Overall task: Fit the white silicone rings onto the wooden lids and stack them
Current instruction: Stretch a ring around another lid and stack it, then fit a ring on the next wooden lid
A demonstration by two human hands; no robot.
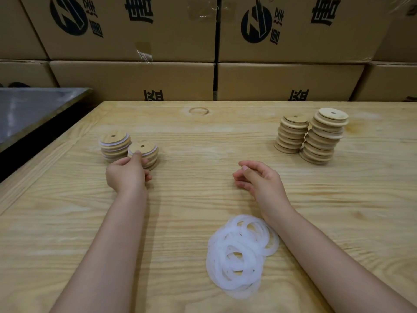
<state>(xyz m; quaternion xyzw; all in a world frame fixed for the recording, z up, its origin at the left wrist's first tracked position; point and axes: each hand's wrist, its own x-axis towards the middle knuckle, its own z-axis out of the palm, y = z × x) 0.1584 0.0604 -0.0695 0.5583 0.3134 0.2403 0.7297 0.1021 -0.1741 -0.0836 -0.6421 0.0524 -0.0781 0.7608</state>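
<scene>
Head view: we see the left hand (126, 175) far left on the table (203, 141), its fingers curled round the near ringed stack (146, 152) and its thumb on the rim of the top lid. A second ringed stack (114, 144) stands touching it behind, to the left. White bands show between the lids of both, so we judge these the finished work. The right hand (259, 181) rests at mid-table, fingers loosely curled and holding nothing. The bare lids stand in two stacks, short (291, 135) and tall (325, 138), side by side, ahead and to the right of this hand and well apart from it. The lids lie flat, holes upward. The loose rings (237, 256) lie heaped flat just beside the right forearm, nearer us than the hand. We judge that the coming move needs one bare lid and one ring. Both lie on the right hand's side, the lids forward of it and the rings behind it. The left hand is far from either.
</scene>
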